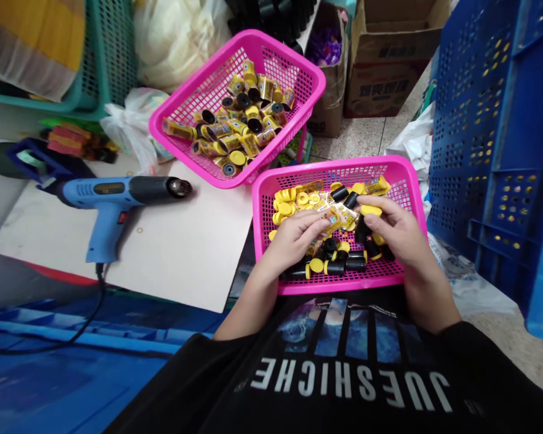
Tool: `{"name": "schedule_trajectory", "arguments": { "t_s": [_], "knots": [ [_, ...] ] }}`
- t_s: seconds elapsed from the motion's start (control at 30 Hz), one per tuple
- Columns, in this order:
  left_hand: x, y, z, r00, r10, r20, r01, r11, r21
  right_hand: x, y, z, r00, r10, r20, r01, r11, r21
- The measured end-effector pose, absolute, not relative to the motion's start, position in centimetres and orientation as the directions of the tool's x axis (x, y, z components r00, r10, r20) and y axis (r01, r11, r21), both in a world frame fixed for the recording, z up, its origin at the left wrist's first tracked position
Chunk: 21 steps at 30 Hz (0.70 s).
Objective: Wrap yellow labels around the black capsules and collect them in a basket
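Observation:
A pink basket sits against my lap, with both hands over it. My right hand pinches a small black cylinder by its yellow cap. The fingers of my left hand are closed on a printed yellow plastic sleeve. Below them lie black cylinders with yellow caps, loose yellow caps and more printed sleeves. The palm side of my left hand is hidden.
A second pink basket holds many yellow-wrapped cylinders. On the white board to the left lies a blue heat gun with its cord. Blue crates stand at the right, and cardboard boxes at the back.

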<state>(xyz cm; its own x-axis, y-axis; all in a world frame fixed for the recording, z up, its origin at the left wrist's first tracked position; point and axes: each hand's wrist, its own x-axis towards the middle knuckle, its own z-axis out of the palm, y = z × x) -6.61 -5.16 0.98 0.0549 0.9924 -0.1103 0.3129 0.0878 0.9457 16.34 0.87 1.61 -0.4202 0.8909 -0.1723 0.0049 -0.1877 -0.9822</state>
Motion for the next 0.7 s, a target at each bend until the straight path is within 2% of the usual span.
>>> {"name": "schedule_trajectory", "arguments": {
  "t_s": [0.1, 0.27, 0.37, 0.47, 0.6, 0.7],
  "knots": [
    [-6.4, -5.1, 0.6, -0.033, 0.999, -0.029, 0.267, 0.037, 0.963, 16.6, 1.2, 2.1, -0.343, 0.928, -0.146, -0.133, -0.203, -0.970],
    [-6.2, -5.2, 0.3, -0.087, 0.989, -0.120, 0.042, 0.124, 0.991, 15.9, 0.9, 1.8, -0.354, 0.917, -0.184, -0.188, -0.263, -0.946],
    [-6.3, -5.2, 0.5, -0.086, 0.992, -0.098, 0.097, 0.106, 0.990, 15.6, 0.8, 1.3, -0.393, 0.895, -0.210, -0.203, -0.307, -0.930],
    [-6.3, -5.1, 0.8, -0.078, 0.994, -0.077, 0.147, 0.088, 0.985, 15.5, 0.8, 1.0, -0.387, 0.903, -0.187, -0.170, -0.269, -0.948],
    [-6.4, -5.1, 0.8, -0.069, 0.993, -0.098, 0.105, 0.105, 0.989, 15.6, 0.9, 1.1, -0.377, 0.915, -0.142, -0.115, -0.198, -0.973],
    [-6.5, -5.3, 0.5, -0.008, 0.986, -0.166, 0.066, 0.166, 0.984, 15.7, 0.9, 1.0, -0.411, 0.903, -0.127, -0.075, -0.173, -0.982]
  ]
}}
